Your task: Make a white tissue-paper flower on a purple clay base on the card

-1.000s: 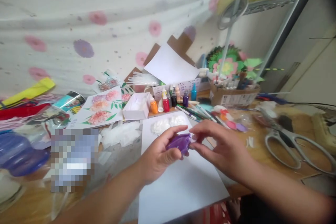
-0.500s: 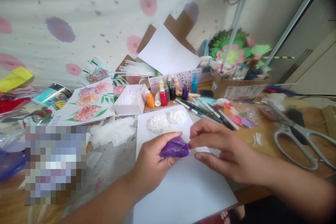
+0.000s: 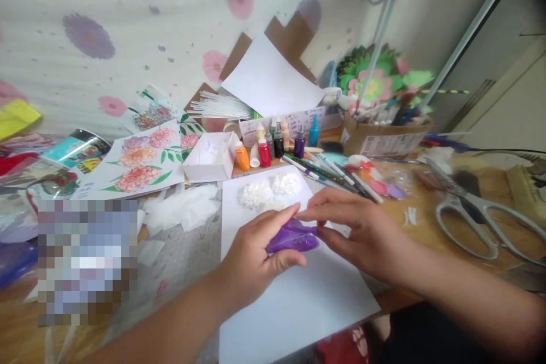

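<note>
My left hand [image 3: 256, 253] is closed around a crumpled purple piece of tissue paper [image 3: 294, 236], thumb below and fingers on top. My right hand [image 3: 362, 233] touches the same purple piece from the right, its fingertips pinching the paper's end beside my left forefinger. Both hands hover over a white sheet of paper [image 3: 294, 301] lying on the wooden table [image 3: 426, 222]. Two white tissue flowers [image 3: 268, 190] lie at the far end of that sheet, just beyond my fingers.
Small colour bottles [image 3: 273, 148] and pens [image 3: 333, 173] stand behind the sheet, beside a white box [image 3: 209, 156]. Flower pictures [image 3: 136, 162] and white tissue scraps [image 3: 179, 210] lie left. Large scissors [image 3: 473, 216] rest at the right, a cardboard box of supplies [image 3: 384, 136] behind.
The view has dropped slightly. My hands have come closer together over the sheet, and the purple paper looks more flattened and drawn out between them.
</note>
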Demonstrator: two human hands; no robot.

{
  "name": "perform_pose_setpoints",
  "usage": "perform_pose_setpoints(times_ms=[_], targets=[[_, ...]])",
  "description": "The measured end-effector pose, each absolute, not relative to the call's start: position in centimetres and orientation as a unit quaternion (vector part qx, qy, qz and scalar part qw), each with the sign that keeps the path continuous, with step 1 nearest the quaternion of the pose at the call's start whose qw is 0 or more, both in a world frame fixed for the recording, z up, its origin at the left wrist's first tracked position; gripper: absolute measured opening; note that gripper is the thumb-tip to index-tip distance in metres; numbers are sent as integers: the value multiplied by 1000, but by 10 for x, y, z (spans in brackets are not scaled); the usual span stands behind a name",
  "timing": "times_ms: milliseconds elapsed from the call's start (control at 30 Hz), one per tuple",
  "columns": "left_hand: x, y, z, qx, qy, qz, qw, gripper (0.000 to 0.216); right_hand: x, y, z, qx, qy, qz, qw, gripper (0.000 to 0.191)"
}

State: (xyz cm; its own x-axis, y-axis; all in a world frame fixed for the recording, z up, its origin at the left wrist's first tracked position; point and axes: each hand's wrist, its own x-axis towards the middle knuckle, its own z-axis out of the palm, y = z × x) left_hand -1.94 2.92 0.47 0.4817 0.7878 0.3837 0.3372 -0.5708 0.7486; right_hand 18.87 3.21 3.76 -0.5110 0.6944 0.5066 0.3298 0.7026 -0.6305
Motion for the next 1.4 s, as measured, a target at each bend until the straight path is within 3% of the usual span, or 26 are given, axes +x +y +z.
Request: perform_pose_setpoints(times_ms=[167,333,667,900,1100,1400], targets=[[-20,28,3,810,349,394,259,56,189,28,38,-306,-850,230,361,41],[-19,29,5,817,347,387,251,48,186,27,35,-299,-852,207,377,29],[-19,26,4,800,352,357,330,58,184,29,35,-317,-860,174,360,27],[-18,23,5,784,319,350,402,57,174,27,35,-296,-842,184,412,18],[-17,25,-1,708,360,384,470,29,180,27,35,-325,-863,29,385,20],[-14,27,-5,681,380,370,504,34,173,22,36,-276,-902,-8,331,16]])
